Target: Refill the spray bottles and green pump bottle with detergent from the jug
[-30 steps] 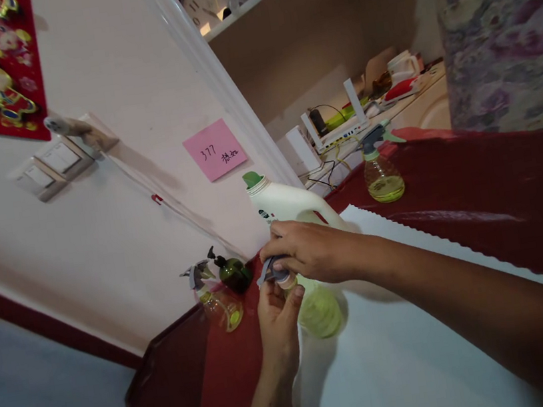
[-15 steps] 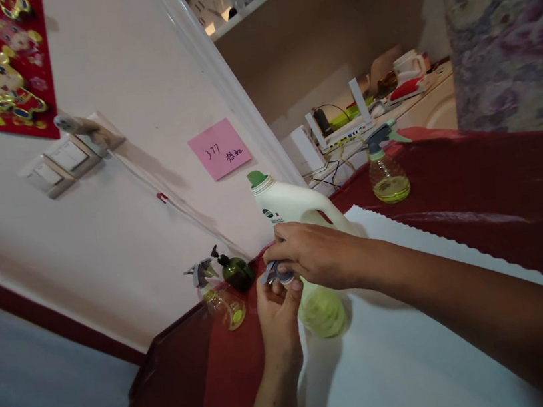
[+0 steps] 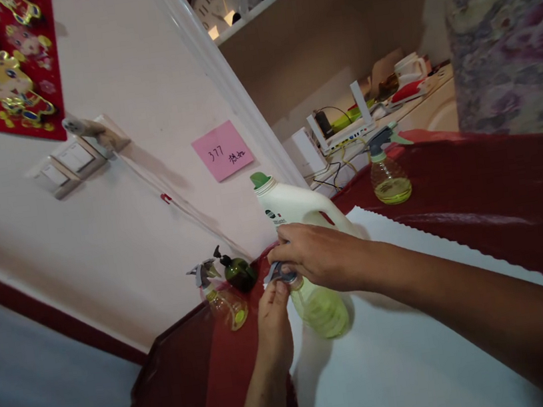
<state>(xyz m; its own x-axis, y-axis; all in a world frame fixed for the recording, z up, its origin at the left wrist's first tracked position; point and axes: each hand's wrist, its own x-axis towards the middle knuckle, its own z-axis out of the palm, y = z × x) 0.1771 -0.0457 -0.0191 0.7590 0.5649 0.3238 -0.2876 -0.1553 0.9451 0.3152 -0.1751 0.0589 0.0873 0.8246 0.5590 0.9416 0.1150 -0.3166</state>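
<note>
A clear spray bottle with yellow-green liquid stands on a white cloth. My right hand grips its grey spray head from above. My left hand reaches up from below, its fingertips touching the nozzle end of that spray head. A white jug with a green cap stands just behind the bottle, partly hidden by my right hand.
To the left on the red table cover stand a second small spray bottle and a dark green pump bottle. A third spray bottle stands further back. The wall carries switches and a pink note. Behind are shelves with a router and a clock.
My left hand has slid lower, from cupping the bottle's neck to touching only the nozzle tip. My right hand keeps its grip on the spray head. The view shifted slightly.
</note>
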